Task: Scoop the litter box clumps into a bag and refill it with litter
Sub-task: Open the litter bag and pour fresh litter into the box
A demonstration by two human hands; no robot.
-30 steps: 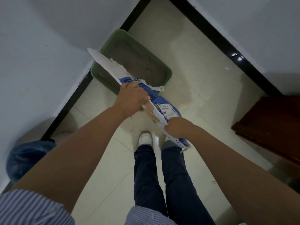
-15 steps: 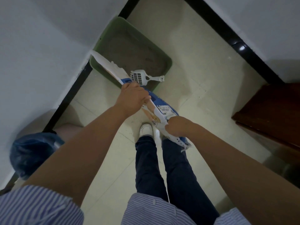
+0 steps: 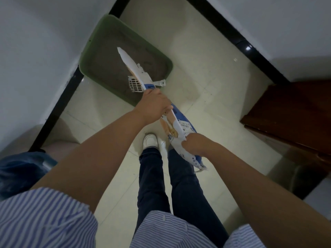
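Note:
I hold a blue-and-white litter bag [image 3: 180,127] with both hands, tilted with its torn white mouth over the green litter box [image 3: 100,33]. My left hand [image 3: 154,104] grips the bag near its upper end. My right hand [image 3: 194,144] grips its lower end, above my feet. The box stands in the corner of the floor with grey litter [image 3: 114,65] inside. A white slotted scoop [image 3: 137,85] lies across the box's near edge, partly hidden by the bag. I cannot see litter flowing from the bag.
A bin lined with a blue plastic bag [image 3: 21,172] stands at the lower left by the wall. Dark wooden furniture [image 3: 293,119] sits at the right. Black skirting [image 3: 59,104] runs along white walls. My white shoe [image 3: 150,141] is just short of the box.
The bag's mouth has swung right and forward, from the box's left rim to over its middle. Both hands kept their grip. The scoop came into sight as the bag moved.

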